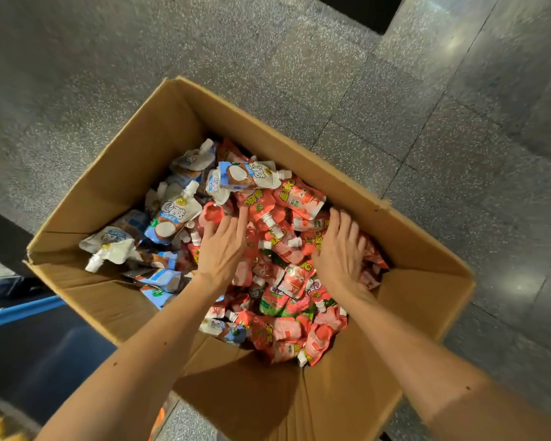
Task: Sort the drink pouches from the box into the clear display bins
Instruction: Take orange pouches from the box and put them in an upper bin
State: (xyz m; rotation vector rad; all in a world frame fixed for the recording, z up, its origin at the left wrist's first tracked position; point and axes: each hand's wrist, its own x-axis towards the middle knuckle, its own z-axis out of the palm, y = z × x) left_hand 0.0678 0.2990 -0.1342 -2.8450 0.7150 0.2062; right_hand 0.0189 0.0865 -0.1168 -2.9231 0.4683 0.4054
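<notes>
Dozens of drink pouches (pixel 268 249) fill the open cardboard box (pixel 131 160), which stands on a speckled stone floor (pixel 109 58). They already lie roughly in two kinds: white-and-blue pouches (pixel 172 214) heaped at the left and far side, red pouches (pixel 287 281) spread over the right and near side.

Both hands are down in the box on the red heap. The left hand (pixel 223 249) lies palm down with its fingers (pixel 243 218) spread and nearly straight, gripping nothing. The right hand (pixel 339 249) lies the same way, fingertips dipping a little into the pile, with no pouch plainly held.

This looks like the gathering step, before any pouch leaves the box. The next move calls for closing both hands round a bunch of red pouches only, lifting them free of the white-and-blue ones, and carrying them to a bin. No clear display bin shows in view; only a blue bar (pixel 19 308) shows at the left edge.

The white pouches carry a coconut picture, a round yellow logo and large rounded characters; the red ones carry yellow characters. None of it reads clearly enough to name a brand.
</notes>
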